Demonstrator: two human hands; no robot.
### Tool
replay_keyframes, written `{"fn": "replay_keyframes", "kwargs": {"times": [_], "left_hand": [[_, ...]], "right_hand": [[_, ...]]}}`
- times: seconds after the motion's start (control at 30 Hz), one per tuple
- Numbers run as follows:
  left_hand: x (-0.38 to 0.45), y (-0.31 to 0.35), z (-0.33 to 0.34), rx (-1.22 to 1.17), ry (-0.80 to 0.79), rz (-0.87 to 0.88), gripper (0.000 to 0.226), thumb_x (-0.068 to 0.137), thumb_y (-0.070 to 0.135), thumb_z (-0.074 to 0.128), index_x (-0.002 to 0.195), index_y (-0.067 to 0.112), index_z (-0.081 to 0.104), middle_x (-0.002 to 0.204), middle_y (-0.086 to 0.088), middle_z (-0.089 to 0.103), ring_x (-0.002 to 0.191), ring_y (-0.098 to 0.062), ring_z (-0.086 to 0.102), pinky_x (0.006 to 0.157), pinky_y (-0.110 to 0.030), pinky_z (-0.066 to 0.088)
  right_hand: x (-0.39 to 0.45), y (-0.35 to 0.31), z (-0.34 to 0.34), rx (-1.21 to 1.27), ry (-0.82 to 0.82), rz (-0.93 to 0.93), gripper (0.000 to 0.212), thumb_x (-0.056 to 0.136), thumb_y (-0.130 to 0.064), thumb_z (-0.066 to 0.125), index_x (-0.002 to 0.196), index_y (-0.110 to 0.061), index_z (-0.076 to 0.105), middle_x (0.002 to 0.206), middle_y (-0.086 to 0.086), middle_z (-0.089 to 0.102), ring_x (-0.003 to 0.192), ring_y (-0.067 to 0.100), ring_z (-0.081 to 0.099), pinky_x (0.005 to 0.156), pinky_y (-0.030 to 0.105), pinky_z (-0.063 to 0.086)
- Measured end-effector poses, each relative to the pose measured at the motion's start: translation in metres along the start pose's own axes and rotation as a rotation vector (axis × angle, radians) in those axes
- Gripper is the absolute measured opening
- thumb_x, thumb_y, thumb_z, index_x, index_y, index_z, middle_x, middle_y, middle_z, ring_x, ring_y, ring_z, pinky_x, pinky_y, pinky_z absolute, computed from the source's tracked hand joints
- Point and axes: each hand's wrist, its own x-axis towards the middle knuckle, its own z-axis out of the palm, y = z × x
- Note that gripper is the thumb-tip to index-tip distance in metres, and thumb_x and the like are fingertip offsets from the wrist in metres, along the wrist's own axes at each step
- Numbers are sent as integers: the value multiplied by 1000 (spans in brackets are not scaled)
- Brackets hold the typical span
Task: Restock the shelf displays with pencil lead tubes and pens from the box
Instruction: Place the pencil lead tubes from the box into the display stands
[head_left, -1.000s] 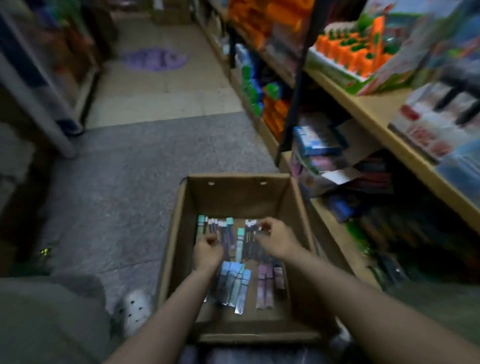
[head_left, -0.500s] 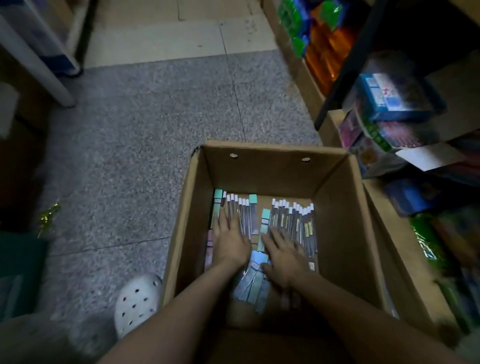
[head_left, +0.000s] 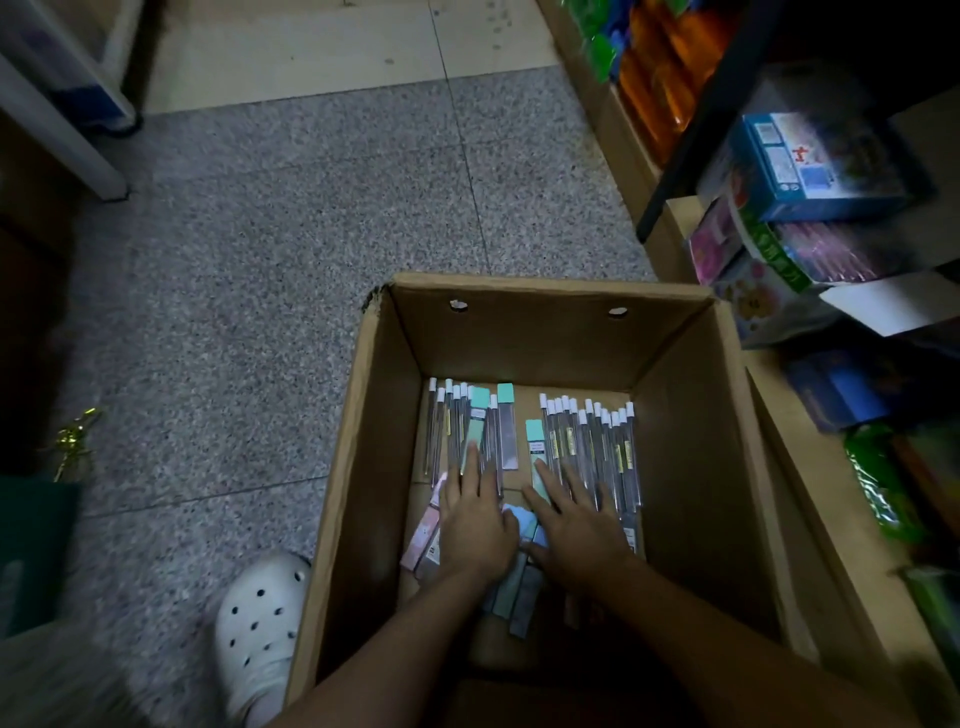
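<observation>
An open cardboard box (head_left: 691, 415) stands on the floor in front of me. On its bottom lie several clear pencil lead tubes with white caps, one group at the left (head_left: 449, 426) and one at the right (head_left: 597, 441), plus flat lead cases with teal tops (head_left: 505, 431) and pink and blue ones (head_left: 423, 540). My left hand (head_left: 475, 525) lies flat on the left group with straight fingers. My right hand (head_left: 576, 525) lies flat on the right group, fingers spread. Both hands press down and hold nothing.
Wooden shelves (head_left: 810, 467) run along the right, stocked with a blue boxed set (head_left: 810, 161), pink packs (head_left: 719, 244) and orange and green goods (head_left: 654, 78). Grey speckled floor (head_left: 285, 260) spreads to the left. A white perforated clog (head_left: 260, 623) sits beside the box.
The view has tipped down from the aisle onto the box. Both hands went from pinching tubes at the far end to lying flat on them, and have barely moved in the last half second.
</observation>
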Motion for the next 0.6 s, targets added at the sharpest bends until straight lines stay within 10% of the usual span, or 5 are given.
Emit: {"fn": "replay_keyframes", "kwargs": {"times": [0.13,0.37,0.6], "left_hand": [[-11,-3,-2,-93,26,76,65,95,21,48,153,22,19,163,4,-7,149,-21,-5,117,-30,17],[-38,-16,-10,-79,-180,-318,92,89,34,58,154,15,-3,160,-18,-11,148,-36,-4,121,-42,7],[-45,-9,-8,-75,-139,-156,87,89,5,54,154,32,3,162,-7,-3,145,-33,8,115,-37,23]], "right_hand": [[-15,2,-6,60,51,29,83,93,-59,47,154,-38,-5,162,1,-21,149,30,-15,116,58,-1],[-51,-6,6,446,-32,398,94,90,-54,54,153,-34,-13,159,13,-23,147,43,-12,118,58,9],[-57,-28,16,530,-189,334,98,92,-49,55,153,-26,-18,156,9,-33,143,43,-24,116,60,7]]}}
